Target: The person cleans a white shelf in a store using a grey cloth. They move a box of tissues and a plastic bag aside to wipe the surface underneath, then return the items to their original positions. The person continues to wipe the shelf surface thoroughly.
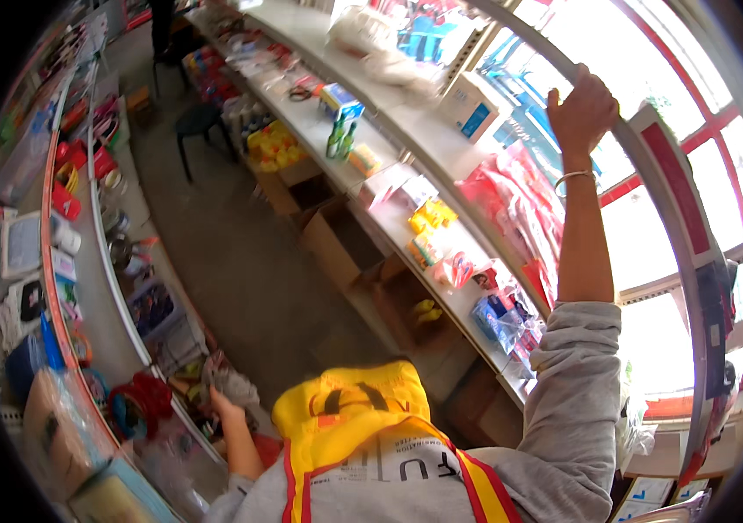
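Note:
My right hand is raised high on the right, its fingers hooked over the edge of an upper shelf and the thumb apart. A bangle circles that wrist. Low on the left, my left hand reaches to a lower shelf and touches a crumpled greyish cloth or plastic bag. Blur hides whether its fingers grip this. Close beside it are rolls of red tape or ribbon and clear plastic packaging. A yellow apron with red trim covers my front.
Shelving lines both sides of a narrow aisle floor. Open cardboard boxes sit under the right shelves; green bottles and yellow packets stand above. Farther along are a dark stool and a person's legs.

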Demonstrator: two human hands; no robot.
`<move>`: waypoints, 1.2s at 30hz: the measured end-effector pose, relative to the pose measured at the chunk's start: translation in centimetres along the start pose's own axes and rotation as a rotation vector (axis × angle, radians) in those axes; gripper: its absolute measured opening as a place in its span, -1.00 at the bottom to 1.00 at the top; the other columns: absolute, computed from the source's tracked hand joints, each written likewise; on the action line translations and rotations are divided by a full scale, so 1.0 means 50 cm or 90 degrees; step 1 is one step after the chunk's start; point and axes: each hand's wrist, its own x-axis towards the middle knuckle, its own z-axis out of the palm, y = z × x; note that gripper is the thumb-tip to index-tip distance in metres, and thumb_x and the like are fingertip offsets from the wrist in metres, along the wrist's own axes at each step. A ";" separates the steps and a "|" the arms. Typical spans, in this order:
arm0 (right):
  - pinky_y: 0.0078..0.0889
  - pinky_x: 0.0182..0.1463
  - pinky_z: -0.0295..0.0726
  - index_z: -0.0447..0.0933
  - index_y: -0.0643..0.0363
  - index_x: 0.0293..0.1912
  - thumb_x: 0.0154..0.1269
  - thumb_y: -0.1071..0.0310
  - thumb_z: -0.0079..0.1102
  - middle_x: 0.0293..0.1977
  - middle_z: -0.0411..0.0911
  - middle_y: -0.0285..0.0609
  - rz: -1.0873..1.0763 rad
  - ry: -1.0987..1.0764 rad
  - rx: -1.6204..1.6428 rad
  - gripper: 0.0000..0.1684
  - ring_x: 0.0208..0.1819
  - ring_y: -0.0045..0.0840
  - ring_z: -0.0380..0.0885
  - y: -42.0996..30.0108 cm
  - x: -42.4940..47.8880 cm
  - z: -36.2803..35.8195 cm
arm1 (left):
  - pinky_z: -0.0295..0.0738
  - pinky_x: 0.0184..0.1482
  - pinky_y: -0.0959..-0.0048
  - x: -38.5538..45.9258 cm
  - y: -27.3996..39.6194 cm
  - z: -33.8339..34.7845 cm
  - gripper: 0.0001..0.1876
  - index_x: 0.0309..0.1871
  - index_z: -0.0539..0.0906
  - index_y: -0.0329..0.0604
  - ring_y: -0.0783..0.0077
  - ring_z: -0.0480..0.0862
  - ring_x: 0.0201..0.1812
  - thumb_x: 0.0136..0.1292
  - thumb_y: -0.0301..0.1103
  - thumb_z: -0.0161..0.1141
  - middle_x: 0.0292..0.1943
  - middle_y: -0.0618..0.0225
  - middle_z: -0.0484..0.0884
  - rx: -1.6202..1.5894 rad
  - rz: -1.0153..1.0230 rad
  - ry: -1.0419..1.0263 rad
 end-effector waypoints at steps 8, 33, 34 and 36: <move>-0.04 0.00 0.49 0.51 -0.15 0.08 0.09 -0.14 0.25 -0.20 0.62 -0.22 -0.008 -0.072 -0.129 -0.42 -0.12 -0.27 0.63 0.020 -0.003 0.030 | 0.35 0.32 0.18 -0.080 0.010 0.135 -0.51 0.32 0.44 -0.08 0.22 0.44 0.30 0.51 -0.02 -0.19 0.31 0.34 0.46 0.015 0.066 0.021; -0.41 -0.63 0.04 0.40 0.01 -0.73 0.06 -0.62 -0.10 -0.84 0.25 -0.36 -0.026 0.165 -0.323 -0.16 -0.81 -0.53 0.24 0.168 -0.020 0.168 | 0.42 0.27 0.10 0.085 0.052 0.219 -0.54 0.24 0.52 -0.08 0.12 0.49 0.25 0.48 -0.06 -0.17 0.24 0.26 0.53 -0.152 0.051 0.112; -0.41 -0.62 0.03 0.34 -0.03 -0.73 0.04 -0.60 -0.06 -0.82 0.22 -0.42 -0.004 0.144 -0.324 -0.19 -0.80 -0.57 0.23 0.157 -0.020 0.157 | 0.41 0.27 0.10 0.108 0.051 0.215 -0.54 0.23 0.53 -0.08 0.13 0.49 0.25 0.47 -0.06 -0.17 0.24 0.27 0.53 -0.151 0.039 0.100; -0.39 -0.52 0.22 0.50 -0.07 -0.49 0.07 -0.42 0.13 -0.68 0.41 -0.50 -0.054 0.187 -0.252 -0.41 -0.69 -0.61 0.39 0.125 -0.018 0.130 | 0.39 0.29 0.11 0.143 0.051 0.200 -0.54 0.24 0.52 -0.08 0.13 0.49 0.25 0.46 -0.05 -0.17 0.25 0.28 0.53 -0.141 0.003 0.092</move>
